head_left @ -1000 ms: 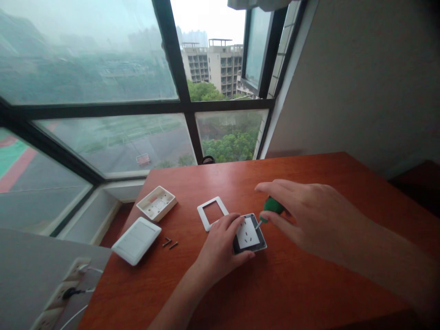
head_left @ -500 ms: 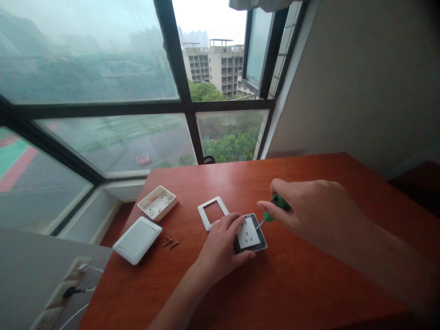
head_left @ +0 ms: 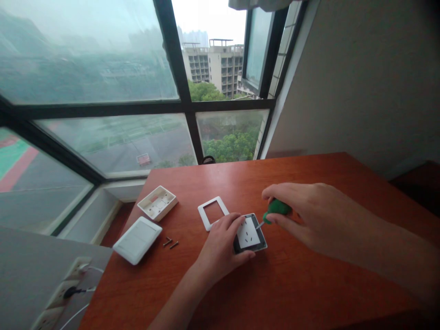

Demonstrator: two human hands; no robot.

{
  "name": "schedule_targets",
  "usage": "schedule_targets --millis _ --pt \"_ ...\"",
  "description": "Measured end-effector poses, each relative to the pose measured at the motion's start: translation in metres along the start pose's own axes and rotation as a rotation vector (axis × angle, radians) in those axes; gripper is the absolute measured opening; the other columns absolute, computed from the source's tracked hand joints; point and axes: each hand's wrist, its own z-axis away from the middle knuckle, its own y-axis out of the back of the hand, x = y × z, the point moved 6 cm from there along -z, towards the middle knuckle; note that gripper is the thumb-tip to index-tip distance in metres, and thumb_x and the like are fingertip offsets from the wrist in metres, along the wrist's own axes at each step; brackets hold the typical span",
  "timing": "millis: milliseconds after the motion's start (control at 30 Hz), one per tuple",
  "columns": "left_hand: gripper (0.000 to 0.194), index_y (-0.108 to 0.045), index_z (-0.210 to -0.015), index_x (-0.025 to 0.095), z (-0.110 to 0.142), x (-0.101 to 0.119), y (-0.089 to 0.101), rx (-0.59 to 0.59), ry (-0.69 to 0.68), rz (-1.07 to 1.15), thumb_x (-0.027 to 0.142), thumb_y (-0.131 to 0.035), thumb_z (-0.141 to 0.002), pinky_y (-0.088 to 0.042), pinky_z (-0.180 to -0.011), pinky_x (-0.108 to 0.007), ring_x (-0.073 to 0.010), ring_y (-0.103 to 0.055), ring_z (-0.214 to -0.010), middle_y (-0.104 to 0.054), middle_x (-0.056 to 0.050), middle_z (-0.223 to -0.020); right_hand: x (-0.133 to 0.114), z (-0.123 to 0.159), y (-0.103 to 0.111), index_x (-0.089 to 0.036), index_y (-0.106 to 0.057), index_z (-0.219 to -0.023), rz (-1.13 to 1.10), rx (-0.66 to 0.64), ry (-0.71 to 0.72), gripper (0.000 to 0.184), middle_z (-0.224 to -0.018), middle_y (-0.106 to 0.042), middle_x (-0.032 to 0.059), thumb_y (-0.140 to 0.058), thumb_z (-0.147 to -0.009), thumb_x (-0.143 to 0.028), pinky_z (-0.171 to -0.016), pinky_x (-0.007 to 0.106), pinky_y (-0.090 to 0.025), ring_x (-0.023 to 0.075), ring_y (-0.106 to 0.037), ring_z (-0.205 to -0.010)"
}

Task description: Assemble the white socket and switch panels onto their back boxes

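My left hand [head_left: 225,240] grips the left side of a wall socket [head_left: 250,233], fingers across its far edge and thumb along its near edge. The socket has a white slotted face with a dark border and sits on the table. In my right hand [head_left: 302,208] is a screwdriver [head_left: 279,207] with a green handle, held between thumb and fingers. Its metal shaft slants down to the left, and the tip meets the socket's right border. Whether a screw sits under the tip is too small to tell. Just behind my left hand lies a white cover frame [head_left: 207,218].
On the reddish-brown table [head_left: 309,284], a cream back box [head_left: 157,203] and a white switch plate [head_left: 137,240] lie at the left. Several screws [head_left: 171,243] are beside them. Windows rise behind the table; a power strip [head_left: 62,293] with plugged cords is at lower left.
My right hand has turned and its fingers have shifted on the screwdriver, showing more of the green handle. The left hand and socket have stayed put.
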Motion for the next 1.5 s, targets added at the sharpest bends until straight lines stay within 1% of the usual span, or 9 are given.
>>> schedule_targets --millis 100,333,500,600,800,967,1133,1333,1500 --pt "0.08 -0.043 -0.136 0.026 -0.001 0.0 0.0 -0.007 0.0 0.0 0.037 -0.081 -0.067 -0.04 -0.104 -0.05 -0.0313 -0.048 -0.122 -0.048 -0.009 -0.138 0.001 -0.004 0.0 -0.025 -0.06 -0.093 0.14 0.021 -0.056 0.019 -0.079 -0.071 0.0001 -0.061 -0.085 -0.042 -0.052 0.028 -0.024 0.0211 -0.065 -0.067" --pt "0.082 -0.043 -0.136 0.027 0.0 -0.001 -0.001 -0.001 -0.004 -0.001 0.033 -0.082 -0.065 -0.04 -0.104 -0.05 -0.0322 -0.048 -0.123 -0.047 -0.01 -0.139 0.005 -0.005 -0.001 -0.022 -0.054 -0.071 0.416 0.12 -0.197 0.05 -0.055 -0.064 0.0049 -0.045 -0.084 -0.069 -0.049 0.029 -0.009 0.0215 -0.059 -0.047" --pt "0.081 -0.042 -0.136 0.027 0.0 -0.002 -0.001 -0.002 0.003 0.005 0.036 -0.082 -0.066 -0.04 -0.104 -0.05 -0.0318 -0.048 -0.123 -0.048 -0.01 -0.139 0.001 0.001 0.0 -0.022 -0.06 -0.098 0.155 0.087 -0.1 0.024 -0.081 -0.072 0.0054 -0.055 -0.085 -0.042 -0.05 0.028 -0.029 0.0225 -0.066 -0.067" --pt "0.08 -0.043 -0.135 0.027 0.0 -0.002 -0.001 -0.008 0.008 0.005 0.036 -0.082 -0.066 -0.04 -0.104 -0.05 -0.0319 -0.048 -0.123 -0.047 -0.01 -0.139 -0.003 0.003 0.001 -0.022 -0.056 -0.116 -0.069 0.044 0.027 0.034 -0.104 -0.071 0.0052 -0.056 -0.082 -0.022 -0.063 0.029 -0.042 0.0205 -0.067 -0.085" --pt "0.08 -0.043 -0.136 0.027 0.001 -0.001 0.0 0.019 -0.002 0.003 0.036 -0.082 -0.066 -0.04 -0.104 -0.049 -0.0322 -0.048 -0.123 -0.048 -0.009 -0.138 0.003 0.002 0.001 -0.026 -0.058 -0.121 -0.066 0.079 0.007 0.036 -0.106 -0.072 0.0037 -0.058 -0.084 -0.025 -0.069 0.031 -0.047 0.0215 -0.069 -0.086" --pt "0.081 -0.043 -0.136 0.027 0.0 0.0 0.0 -0.001 0.003 -0.003 0.034 -0.082 -0.066 -0.04 -0.104 -0.049 -0.0318 -0.048 -0.123 -0.048 -0.009 -0.139 0.004 -0.004 -0.002 -0.024 -0.062 -0.101 0.151 0.093 -0.074 0.023 -0.085 -0.072 0.003 -0.059 -0.086 -0.041 -0.052 0.028 -0.033 0.022 -0.067 -0.069" --pt "0.081 -0.044 -0.135 0.026 -0.001 -0.001 0.0 -0.005 0.008 0.007 0.035 -0.083 -0.064 -0.04 -0.104 -0.05 -0.0319 -0.049 -0.122 -0.048 -0.01 -0.138 0.014 -0.006 -0.006 -0.023 -0.056 -0.081 0.267 0.085 -0.155 0.033 -0.066 -0.067 0.0012 -0.053 -0.086 -0.056 -0.049 0.027 -0.016 0.0197 -0.061 -0.055" --pt "0.082 -0.043 -0.136 0.028 0.0 0.0 0.0 0.004 0.004 0.017 0.034 -0.083 -0.065 -0.04 -0.104 -0.05 -0.0321 -0.048 -0.123 -0.048 -0.009 -0.138 0.014 -0.004 -0.002 -0.023 -0.054 -0.074 0.364 0.106 -0.195 0.045 -0.058 -0.065 0.0026 -0.045 -0.085 -0.066 -0.05 0.028 -0.012 0.0194 -0.057 -0.049" --pt "0.081 -0.042 -0.137 0.027 0.0 -0.001 0.0 0.003 0.006 0.008 0.034 -0.082 -0.066 -0.039 -0.104 -0.05 -0.0319 -0.047 -0.124 -0.047 -0.01 -0.14 0.009 -0.005 -0.001 -0.024 -0.054 -0.079 0.324 0.073 -0.206 0.038 -0.063 -0.067 0.0029 -0.05 -0.084 -0.062 -0.05 0.029 -0.013 0.0227 -0.061 -0.054"
